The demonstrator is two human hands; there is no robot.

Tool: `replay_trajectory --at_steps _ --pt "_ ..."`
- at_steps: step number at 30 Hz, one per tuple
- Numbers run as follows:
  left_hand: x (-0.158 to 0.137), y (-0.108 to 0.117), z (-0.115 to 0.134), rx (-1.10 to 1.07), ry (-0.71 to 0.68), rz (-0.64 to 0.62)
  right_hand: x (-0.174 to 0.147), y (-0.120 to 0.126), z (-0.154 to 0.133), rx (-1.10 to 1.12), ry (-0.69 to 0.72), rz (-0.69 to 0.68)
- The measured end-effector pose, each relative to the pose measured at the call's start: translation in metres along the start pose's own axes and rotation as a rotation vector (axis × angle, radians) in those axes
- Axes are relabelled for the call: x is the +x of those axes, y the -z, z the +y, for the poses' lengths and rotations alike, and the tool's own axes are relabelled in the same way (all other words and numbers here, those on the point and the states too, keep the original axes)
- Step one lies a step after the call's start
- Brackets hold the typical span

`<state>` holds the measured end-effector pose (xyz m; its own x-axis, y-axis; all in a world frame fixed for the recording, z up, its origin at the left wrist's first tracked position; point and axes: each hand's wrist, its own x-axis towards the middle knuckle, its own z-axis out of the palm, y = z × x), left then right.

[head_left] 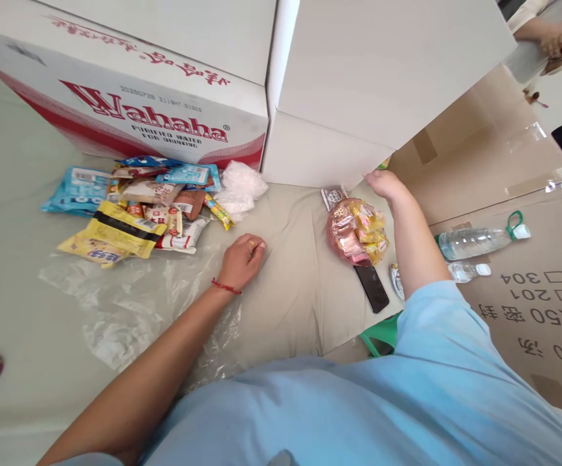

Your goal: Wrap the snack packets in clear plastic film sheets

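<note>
My left hand [243, 261] rests on the beige cloth with its fingers curled in and nothing visible in them. Left of it lies a pile of packaged snacks, with a yellow packet [125, 228] in front and a blue packet [78, 189] at the side. Crumpled white plastic [240, 188] sits just behind the hand. My right hand [382, 184] reaches to the lower edge of the white box [329, 142], which hides most of its fingers; what they hold cannot be seen. Near that arm is a reddish round dish [332, 236] of yellow-wrapped snacks [371, 223].
A Wahaha water carton [164, 123] stands behind the snacks. A black phone [371, 288] touches the dish. Plastic bottles [475, 243] lie on brown cardboard [528, 285] at right. Clear plastic film [120, 317] covers some cloth. Another person's hands [555, 42] show top right.
</note>
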<state>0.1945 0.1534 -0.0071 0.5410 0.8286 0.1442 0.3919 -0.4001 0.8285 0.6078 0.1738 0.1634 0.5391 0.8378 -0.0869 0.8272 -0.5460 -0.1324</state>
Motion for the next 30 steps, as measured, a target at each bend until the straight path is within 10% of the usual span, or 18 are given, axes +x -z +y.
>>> replay_trajectory --at_steps 14,25,30 --pt "0.001 -0.003 -0.002 0.013 -0.045 -0.010 0.048 -0.069 -0.036 0.405 -0.358 -0.518" --pt "0.001 -0.004 -0.004 0.039 -0.048 -0.013 0.024 -0.017 -0.024 0.792 0.084 -0.084" --pt "0.001 -0.004 -0.004 0.025 -0.049 -0.003 -0.066 0.031 0.017 0.893 0.312 0.108"
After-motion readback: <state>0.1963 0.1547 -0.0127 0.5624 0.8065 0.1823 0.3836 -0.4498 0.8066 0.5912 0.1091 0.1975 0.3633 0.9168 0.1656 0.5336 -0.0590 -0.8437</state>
